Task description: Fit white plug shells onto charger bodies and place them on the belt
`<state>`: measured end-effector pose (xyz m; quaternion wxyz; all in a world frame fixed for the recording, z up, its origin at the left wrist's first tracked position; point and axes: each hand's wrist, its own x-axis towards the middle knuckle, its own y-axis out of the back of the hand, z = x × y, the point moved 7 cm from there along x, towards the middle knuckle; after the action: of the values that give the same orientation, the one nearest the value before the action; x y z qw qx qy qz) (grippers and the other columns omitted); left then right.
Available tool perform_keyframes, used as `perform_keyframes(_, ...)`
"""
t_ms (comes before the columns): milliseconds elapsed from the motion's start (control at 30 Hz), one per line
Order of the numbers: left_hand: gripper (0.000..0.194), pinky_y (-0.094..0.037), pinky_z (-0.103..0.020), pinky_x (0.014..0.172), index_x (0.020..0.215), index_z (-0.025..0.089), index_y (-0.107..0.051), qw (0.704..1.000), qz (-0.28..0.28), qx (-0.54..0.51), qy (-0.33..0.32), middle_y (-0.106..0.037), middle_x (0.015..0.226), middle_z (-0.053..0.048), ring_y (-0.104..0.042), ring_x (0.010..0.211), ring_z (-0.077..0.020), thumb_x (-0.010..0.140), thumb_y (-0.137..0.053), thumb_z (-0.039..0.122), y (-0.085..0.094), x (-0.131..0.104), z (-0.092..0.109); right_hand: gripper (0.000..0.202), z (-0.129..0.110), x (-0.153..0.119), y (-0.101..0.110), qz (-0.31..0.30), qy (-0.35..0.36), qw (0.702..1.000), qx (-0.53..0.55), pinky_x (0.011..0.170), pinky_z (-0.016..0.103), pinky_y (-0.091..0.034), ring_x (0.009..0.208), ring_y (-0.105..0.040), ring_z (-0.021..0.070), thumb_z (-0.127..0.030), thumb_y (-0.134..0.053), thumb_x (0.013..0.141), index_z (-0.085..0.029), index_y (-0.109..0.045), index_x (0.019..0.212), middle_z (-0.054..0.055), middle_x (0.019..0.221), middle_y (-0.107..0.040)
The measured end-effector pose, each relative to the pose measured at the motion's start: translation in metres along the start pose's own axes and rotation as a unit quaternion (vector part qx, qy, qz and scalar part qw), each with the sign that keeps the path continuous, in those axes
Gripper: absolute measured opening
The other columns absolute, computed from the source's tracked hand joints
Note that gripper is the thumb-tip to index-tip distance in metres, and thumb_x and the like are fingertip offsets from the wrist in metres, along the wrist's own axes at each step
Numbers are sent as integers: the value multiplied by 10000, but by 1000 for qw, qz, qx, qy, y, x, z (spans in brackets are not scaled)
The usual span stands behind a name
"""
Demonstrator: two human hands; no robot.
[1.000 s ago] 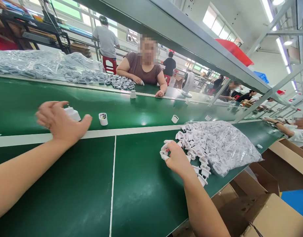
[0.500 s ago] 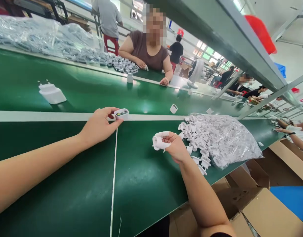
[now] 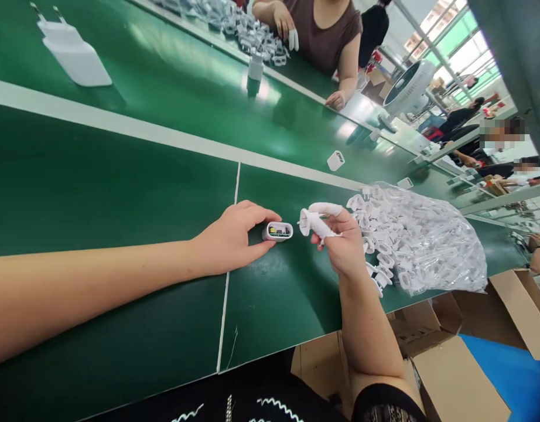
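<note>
My left hand (image 3: 243, 237) pinches a white charger housing (image 3: 277, 232) between thumb and fingers, just above the green table. The housing's oval open end faces me, and small electronic parts show inside. Close by on the right, my right hand (image 3: 335, 228) grips a white plug cap (image 3: 304, 223) with its metal pins. White finger covers wrap its thumb and forefinger. A small gap separates the cap from the housing. Right of that hand, loose white plug caps (image 3: 384, 261) spill from a clear plastic bag (image 3: 445, 246).
A complete white charger (image 3: 77, 55) lies on the belt at far left, with another (image 3: 255, 65) farther back. An open housing (image 3: 335, 160) rests on the belt. Across it sits a person (image 3: 327, 29) beside a pile of parts (image 3: 248, 26). Cardboard boxes (image 3: 458, 375) stand below the table edge.
My left hand has brought the housing from the white strip toward me and rightward. The hands are now much closer together. The view has tilted and turned downward.
</note>
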<state>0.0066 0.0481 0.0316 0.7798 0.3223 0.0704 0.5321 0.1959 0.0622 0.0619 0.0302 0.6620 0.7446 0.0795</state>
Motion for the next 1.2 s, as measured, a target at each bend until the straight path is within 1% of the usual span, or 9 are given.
perform_keyframes(100,455,-493,-421,943,1173,216,-700,999,-7,-25,38,-742,1115,-59,-605,1059,-283,809,-710,490,0,1,-4,233,-7,0,-3,-9,55,998,-15,685,318,-606,771,-700,155,-406,-782,822,-246,-673,952,15,922,-732)
perform_keyframes(233,308,-482,-400,906,1068,249,-753,999,0,-43,19,-759,1047,-31,-595,1053,-272,853,-696,463,0,3,-4,174,-15,-2,-12,-24,139,988,-68,788,385,-614,858,-702,184,-381,-731,885,-239,-634,857,28,947,-680)
perform_keyframes(300,282,-480,-401,907,1046,249,-757,999,2,-48,0,-767,1028,-28,-605,1020,-262,862,-700,455,0,2,-3,111,-16,-5,-12,-2,152,985,-87,788,360,-614,843,-697,162,-318,-715,902,-251,-660,971,24,979,-675)
perform_keyframes(367,288,-487,-405,907,1048,245,-754,998,-4,-55,-1,-770,1029,-34,-613,1004,-258,871,-694,464,-2,3,-5,281,-16,-9,-11,28,155,982,-100,797,337,-622,849,-693,142,-283,-731,884,-273,-635,1148,30,1069,-674)
perform_keyframes(433,309,-491,-418,911,1059,246,-752,998,-6,-57,1,-770,1045,-41,-614,1017,-265,872,-687,483,-2,4,-6,350,-20,-13,-12,41,170,976,-126,808,335,-631,861,-702,147,-269,-764,857,-264,-618,1175,36,1080,-695)
perform_keyframes(567,336,-482,-443,939,1066,249,-753,999,6,-53,-10,-773,1053,-44,-607,1041,-281,859,-684,506,0,4,-5,195,-37,-26,-26,8,246,936,-253,793,342,-620,882,-711,171,-231,-718,911,-264,-676,1099,29,1003,-752)
perform_keyframes(700,335,-484,-437,938,1042,248,-756,998,-2,-58,-9,-779,1030,-36,-618,1017,-276,870,-668,522,-1,4,-5,272,-43,-31,-45,-41,318,877,-359,792,343,-595,888,-695,176,-167,-643,962,-289,-659,1204,20,989,-768)
perform_keyframes(1067,334,-484,-441,939,1038,243,-759,998,-1,-56,-13,-782,1024,-36,-618,1021,-277,876,-678,524,-1,4,-5,235,-45,-29,-44,2,328,874,-360,768,340,-562,839,-671,178,-143,-621,959,-287,-685,1134,14,949,-772)
perform_keyframes(1200,336,-485,-446,938,1022,247,-758,999,-3,-51,-10,-780,1031,-34,-617,1017,-279,875,-668,536,-1,4,-4,192,-42,-28,-47,-14,316,873,-370,749,340,-562,838,-681,183,-181,-608,971,-289,-693,1105,14,955,-777)
